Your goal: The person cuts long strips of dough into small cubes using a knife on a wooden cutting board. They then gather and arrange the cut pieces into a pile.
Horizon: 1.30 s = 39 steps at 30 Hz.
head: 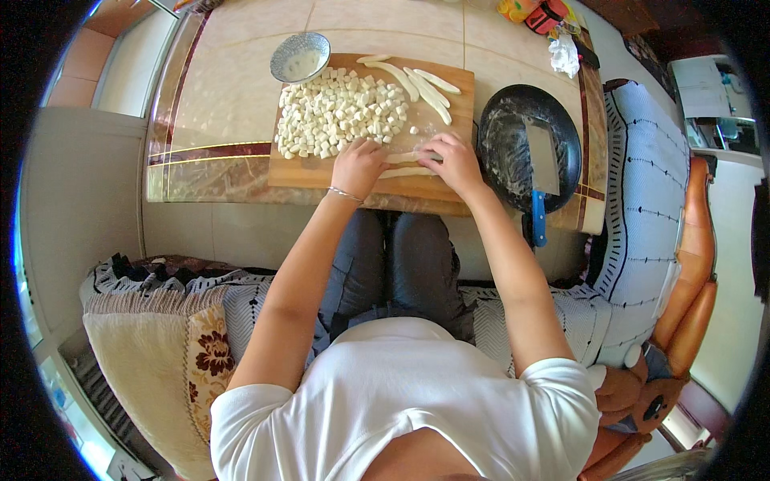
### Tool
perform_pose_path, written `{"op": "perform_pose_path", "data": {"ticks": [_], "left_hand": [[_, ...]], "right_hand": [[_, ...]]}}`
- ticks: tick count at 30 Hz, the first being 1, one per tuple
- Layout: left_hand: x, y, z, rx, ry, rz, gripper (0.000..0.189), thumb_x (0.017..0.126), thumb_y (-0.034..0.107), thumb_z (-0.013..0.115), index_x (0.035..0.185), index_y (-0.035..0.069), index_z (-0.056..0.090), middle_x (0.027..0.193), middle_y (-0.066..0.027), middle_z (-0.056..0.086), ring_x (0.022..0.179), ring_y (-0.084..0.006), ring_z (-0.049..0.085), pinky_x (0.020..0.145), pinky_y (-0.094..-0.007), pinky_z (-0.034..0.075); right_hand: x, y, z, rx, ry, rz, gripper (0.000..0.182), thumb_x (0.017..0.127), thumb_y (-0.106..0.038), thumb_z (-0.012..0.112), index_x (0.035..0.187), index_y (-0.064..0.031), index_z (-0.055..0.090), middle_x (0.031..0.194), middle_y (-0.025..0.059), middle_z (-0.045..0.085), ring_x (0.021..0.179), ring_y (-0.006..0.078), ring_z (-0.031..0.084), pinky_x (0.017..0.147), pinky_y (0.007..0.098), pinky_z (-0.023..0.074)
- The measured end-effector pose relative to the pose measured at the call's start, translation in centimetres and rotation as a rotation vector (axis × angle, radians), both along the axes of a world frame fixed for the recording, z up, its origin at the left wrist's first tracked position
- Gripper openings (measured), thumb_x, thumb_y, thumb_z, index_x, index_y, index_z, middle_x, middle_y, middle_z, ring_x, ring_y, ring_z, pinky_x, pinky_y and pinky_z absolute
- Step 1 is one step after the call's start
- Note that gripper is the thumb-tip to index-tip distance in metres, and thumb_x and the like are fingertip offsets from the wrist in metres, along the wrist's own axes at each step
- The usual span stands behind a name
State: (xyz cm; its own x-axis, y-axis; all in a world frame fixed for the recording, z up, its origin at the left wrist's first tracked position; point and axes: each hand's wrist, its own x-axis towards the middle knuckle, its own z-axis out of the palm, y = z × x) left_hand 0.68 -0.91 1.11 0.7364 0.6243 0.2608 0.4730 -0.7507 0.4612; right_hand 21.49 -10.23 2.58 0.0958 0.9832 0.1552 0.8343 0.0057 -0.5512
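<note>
A strip of pale dough [402,157] lies across the near part of a wooden cutting board [301,171]. My left hand [361,165], with a bracelet at its wrist, has its fingers on the strip's left end. On the right end are the pinched fingers of my right hand [452,161], which partly hide it. Just nearer to me is a second dough strip [409,172], partly covered by my hands. Small cut dough cubes [340,114] form a broad pile on the board's left, and one loose cube [414,130] sits apart. Several longer dough strips [428,95] rest at the far right.
A patterned bowl [300,58] with white powder stands at the board's far left corner. Right of the board is a black frying pan [502,168], with a blue-handled cleaver [543,159] across it. Crumpled tissue [564,55] and packets [544,15] occupy the table's far right.
</note>
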Motion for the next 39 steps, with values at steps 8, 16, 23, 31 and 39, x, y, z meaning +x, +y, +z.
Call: {"op": "perform_pose_path", "data": {"ticks": [8,16,23,31,39], "left_hand": [[2.0,-0.5,-0.8,-0.099,-0.077,-0.02,0.019,0.077,0.017,0.07,0.095,0.01,0.069,0.092,-0.0064,0.063,0.09,-0.027,0.06,0.077,-0.0376,0.051],[0.8,-0.1,-1.3,0.051,-0.166,-0.061,0.017,0.075,0.013,0.068,0.093,0.01,0.068,0.09,-0.0035,0.061,0.086,-0.0234,0.059,0.072,-0.0351,0.052],[-0.2,0.2,-1.6,-0.034,-0.239,-0.019,0.026,0.074,0.008,0.069,0.1,0.008,0.068,0.094,-0.0049,0.063,0.091,-0.0248,0.06,0.076,-0.0358,0.052],[-2.5,0.7,-1.2,-0.175,-0.228,0.021,0.026,0.074,0.006,0.069,0.101,0.007,0.068,0.09,-0.0085,0.064,0.089,-0.0282,0.06,0.077,-0.0379,0.051],[-1.9,0.9,-0.3,-0.056,-0.132,0.033,0.019,0.077,0.008,0.067,0.096,0.009,0.067,0.089,-0.0074,0.061,0.086,-0.0284,0.059,0.079,-0.0378,0.049]], "right_hand": [[-0.2,1.4,-2.5,-0.004,0.162,0.105,0.024,0.072,-0.006,0.073,0.095,-0.0072,0.068,0.097,0.0078,0.062,0.095,0.0275,0.061,0.083,0.037,0.0499],[-0.5,1.4,-2.1,0.069,0.242,0.065,0.024,0.074,-0.007,0.073,0.098,-0.0054,0.068,0.097,0.0083,0.063,0.091,0.0269,0.062,0.08,0.0351,0.0507],[0.7,1.0,-1.7,0.153,0.271,-0.007,0.017,0.075,-0.015,0.075,0.087,-0.0034,0.07,0.085,0.0111,0.064,0.079,0.028,0.063,0.072,0.0364,0.0507],[2.1,0.0,-0.9,-0.076,0.303,-0.076,0.021,0.074,-0.012,0.074,0.092,-0.004,0.068,0.087,0.0117,0.064,0.081,0.0294,0.062,0.072,0.0364,0.0494],[1.6,0.2,-0.4,0.027,0.188,-0.109,0.012,0.074,-0.01,0.071,0.08,-0.004,0.062,0.088,0.0098,0.063,0.087,0.0286,0.06,0.077,0.0378,0.0481]]}}
